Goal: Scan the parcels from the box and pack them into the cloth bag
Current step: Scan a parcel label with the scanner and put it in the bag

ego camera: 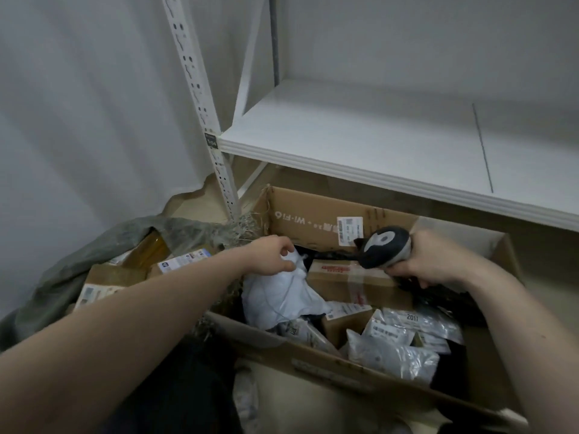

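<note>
Parcels fill the open cardboard box [313, 220] that sits on the floor under a white shelf [360, 136], seen from above by a head camera. The left hand [271, 255] reaches into the box and pinches the top of a white poly mailer [282, 296], its fingers curled round the crumpled plastic. The mailer's lower part rests among the other packets, so it looks only partly lifted. The right hand [429, 261] grips a dark handheld scanner [383, 245], its head turned toward the mailer and a taped brown carton [351, 280] just beside it. No scan beam can be made out.

To the left, touching the box, lies the grey-green cloth bag [78, 252], its mouth open. Several packed items [125, 277] with printed labels show inside it, so part of the job appears done. Much seems left: the box holds the brown carton, a smaller carton, and a heap of grey plastic packets [398, 343] with white labels, along with dark wrapped goods near the far wall. How deep the pile goes cannot be told. By this view, the work is somewhere in the middle, with one mailer in hand awaiting its scan.
</note>
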